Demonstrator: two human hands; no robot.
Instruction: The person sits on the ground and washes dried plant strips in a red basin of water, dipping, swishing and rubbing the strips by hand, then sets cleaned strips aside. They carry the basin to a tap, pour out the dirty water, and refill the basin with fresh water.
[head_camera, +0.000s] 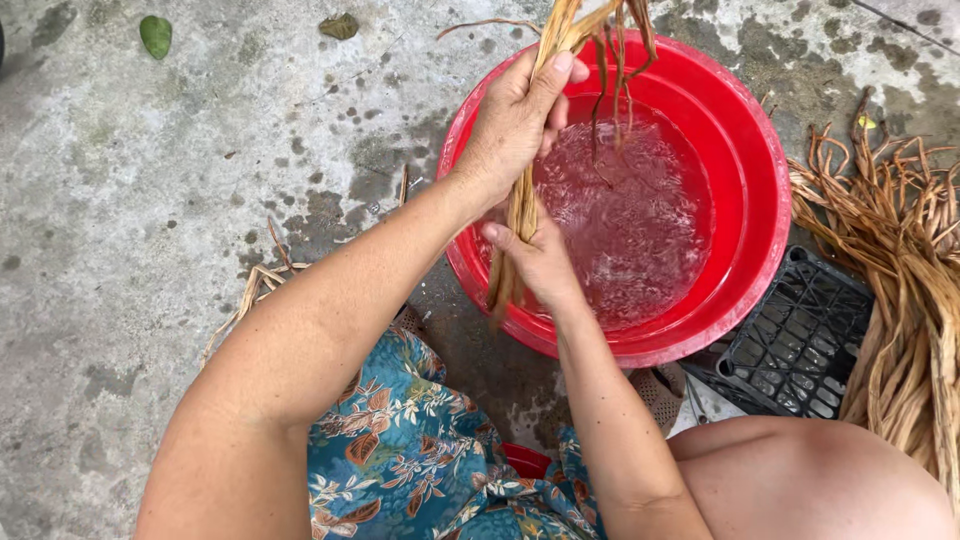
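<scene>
Hands work close together at the centre of the frame, both wrapped around one bundle of dried stalks (523, 200) held upright over the near rim of a red basin (745, 150). Left hand (512, 125) sits higher, fingers curled tight round the bundle with the thumb pointing up along it; right hand (540, 262) grips just below, closed on the same stalks, whose lower ends poke out beneath it against the basin's edge. Upper ends fan out past the top of the frame, a few thin strands dangling down toward the foamy, rippled water (630, 220). These stalks look light and fibrous, long and ribbon-like, probably pliable where wet and stiffer and more brittle where dry, so a full-fisted grip round the middle of the bundle seems the safe hold; single strands would likely slip or snap. Wet fibre may be slick, and two hands stacked like this keep the bundle from splaying. Over at the right edge lies a big heap of the same dried stalks (900, 260), partly resting on a black plastic crate (800, 345). Loose strands (262, 280) and a green leaf (155, 35) lie on the stained concrete ground (150, 200) at left.
</scene>
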